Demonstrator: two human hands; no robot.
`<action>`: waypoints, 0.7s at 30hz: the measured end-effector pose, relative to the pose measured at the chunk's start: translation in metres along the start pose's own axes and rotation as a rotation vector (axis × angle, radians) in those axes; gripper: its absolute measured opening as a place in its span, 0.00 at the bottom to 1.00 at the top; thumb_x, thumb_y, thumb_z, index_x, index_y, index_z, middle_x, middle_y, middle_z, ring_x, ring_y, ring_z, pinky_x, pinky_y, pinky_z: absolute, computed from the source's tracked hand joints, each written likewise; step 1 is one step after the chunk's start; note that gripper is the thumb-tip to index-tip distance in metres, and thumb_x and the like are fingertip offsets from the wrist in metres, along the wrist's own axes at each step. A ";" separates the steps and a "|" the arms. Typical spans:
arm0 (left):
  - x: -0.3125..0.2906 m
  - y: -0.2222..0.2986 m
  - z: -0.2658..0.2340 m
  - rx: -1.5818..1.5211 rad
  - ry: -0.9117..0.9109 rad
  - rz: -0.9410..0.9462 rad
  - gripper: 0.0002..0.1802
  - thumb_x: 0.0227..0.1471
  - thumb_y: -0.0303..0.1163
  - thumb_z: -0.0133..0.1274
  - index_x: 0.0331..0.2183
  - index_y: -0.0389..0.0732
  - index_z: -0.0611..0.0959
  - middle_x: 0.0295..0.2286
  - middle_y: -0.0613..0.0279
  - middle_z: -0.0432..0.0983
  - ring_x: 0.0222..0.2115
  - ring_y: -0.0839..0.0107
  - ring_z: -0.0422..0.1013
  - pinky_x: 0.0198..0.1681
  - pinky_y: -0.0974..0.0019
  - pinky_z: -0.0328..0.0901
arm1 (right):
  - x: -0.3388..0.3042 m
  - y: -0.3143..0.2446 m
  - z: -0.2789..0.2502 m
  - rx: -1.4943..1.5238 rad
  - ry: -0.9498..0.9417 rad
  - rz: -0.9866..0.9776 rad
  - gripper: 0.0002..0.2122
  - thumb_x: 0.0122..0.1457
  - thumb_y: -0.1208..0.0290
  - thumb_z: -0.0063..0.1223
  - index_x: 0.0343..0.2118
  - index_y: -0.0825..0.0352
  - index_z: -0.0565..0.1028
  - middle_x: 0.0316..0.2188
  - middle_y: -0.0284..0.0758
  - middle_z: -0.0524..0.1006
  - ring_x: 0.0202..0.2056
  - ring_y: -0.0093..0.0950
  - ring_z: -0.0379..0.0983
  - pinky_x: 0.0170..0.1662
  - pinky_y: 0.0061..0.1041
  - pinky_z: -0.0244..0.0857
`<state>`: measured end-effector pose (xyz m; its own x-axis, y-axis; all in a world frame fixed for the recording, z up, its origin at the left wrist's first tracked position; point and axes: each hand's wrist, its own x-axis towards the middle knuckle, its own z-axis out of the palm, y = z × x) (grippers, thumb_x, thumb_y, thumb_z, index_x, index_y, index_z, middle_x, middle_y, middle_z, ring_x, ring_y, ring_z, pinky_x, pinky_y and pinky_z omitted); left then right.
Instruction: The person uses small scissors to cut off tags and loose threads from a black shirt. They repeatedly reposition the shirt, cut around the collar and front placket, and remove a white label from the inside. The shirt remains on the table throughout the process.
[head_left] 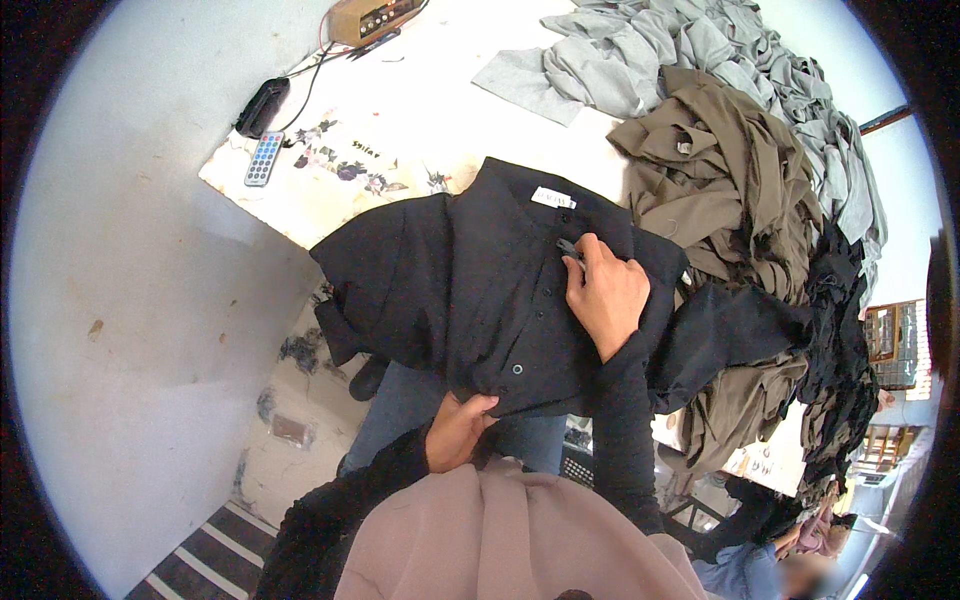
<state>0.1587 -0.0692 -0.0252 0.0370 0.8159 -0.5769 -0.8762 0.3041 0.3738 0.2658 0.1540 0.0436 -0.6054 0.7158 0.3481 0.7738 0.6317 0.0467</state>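
Note:
A black buttoned shirt (490, 270) lies spread over the near table edge and my lap, its collar with a white label away from me. My left hand (459, 432) pinches the shirt's near edge between thumb and fingers, below a light ring-shaped button (518, 369). Over the button placket, below the collar, my right hand (610, 296) is closed around small dark thread snips (569, 250). Their tip points toward the upper buttons, and the fingers cover the rest. A black sleeve of the shirt hangs to the left.
Heaped brown cloth (730, 180) and grey cloth (640, 60) cover the table's right and far sides. On the far left lie a remote control (263, 159), a black case (262, 107) and a wired box (370, 20). A wall (130, 270) rises left; another person (760, 565) sits lower right.

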 end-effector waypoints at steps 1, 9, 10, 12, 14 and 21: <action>0.001 -0.001 -0.002 0.007 0.004 -0.007 0.35 0.53 0.28 0.57 0.60 0.42 0.63 0.51 0.63 0.72 0.47 0.70 0.73 0.47 0.62 0.72 | 0.000 0.000 0.000 -0.002 0.006 -0.004 0.08 0.55 0.66 0.61 0.31 0.61 0.72 0.26 0.33 0.80 0.22 0.37 0.75 0.27 0.34 0.64; 0.006 -0.005 -0.007 -0.018 -0.063 0.035 0.34 0.55 0.26 0.55 0.61 0.39 0.63 0.55 0.58 0.70 0.53 0.65 0.71 0.53 0.58 0.71 | 0.011 0.004 -0.005 -0.042 0.104 0.020 0.09 0.56 0.66 0.59 0.34 0.62 0.71 0.26 0.34 0.77 0.22 0.38 0.74 0.28 0.35 0.64; 0.006 -0.005 -0.007 -0.019 -0.072 0.032 0.34 0.55 0.26 0.54 0.61 0.39 0.63 0.55 0.58 0.70 0.53 0.64 0.71 0.54 0.57 0.70 | 0.013 0.004 -0.004 -0.048 0.118 0.002 0.09 0.56 0.66 0.59 0.34 0.62 0.71 0.26 0.34 0.77 0.22 0.37 0.74 0.28 0.34 0.63; 0.006 -0.006 -0.009 -0.018 -0.080 0.025 0.34 0.55 0.26 0.55 0.61 0.38 0.63 0.55 0.57 0.70 0.53 0.64 0.70 0.55 0.57 0.70 | 0.016 0.003 -0.002 -0.064 0.123 -0.012 0.09 0.56 0.66 0.60 0.34 0.61 0.72 0.26 0.33 0.78 0.22 0.37 0.73 0.27 0.34 0.62; 0.005 -0.008 -0.012 -0.038 -0.091 0.047 0.34 0.55 0.27 0.55 0.61 0.37 0.63 0.54 0.57 0.70 0.53 0.64 0.70 0.55 0.57 0.69 | 0.019 0.001 0.001 -0.072 0.115 -0.016 0.09 0.56 0.66 0.60 0.33 0.62 0.71 0.26 0.34 0.77 0.22 0.37 0.73 0.27 0.34 0.62; -0.002 0.008 -0.020 0.401 -0.263 -0.250 0.35 0.58 0.41 0.56 0.60 0.35 0.65 0.55 0.53 0.70 0.55 0.61 0.68 0.59 0.56 0.63 | 0.026 -0.008 -0.003 0.000 0.106 0.049 0.09 0.57 0.64 0.59 0.35 0.62 0.73 0.26 0.36 0.79 0.24 0.38 0.76 0.30 0.35 0.65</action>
<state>0.1417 -0.0780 -0.0358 0.3854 0.7745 -0.5016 -0.5746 0.6268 0.5262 0.2448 0.1670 0.0546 -0.5437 0.7102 0.4472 0.8019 0.5968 0.0272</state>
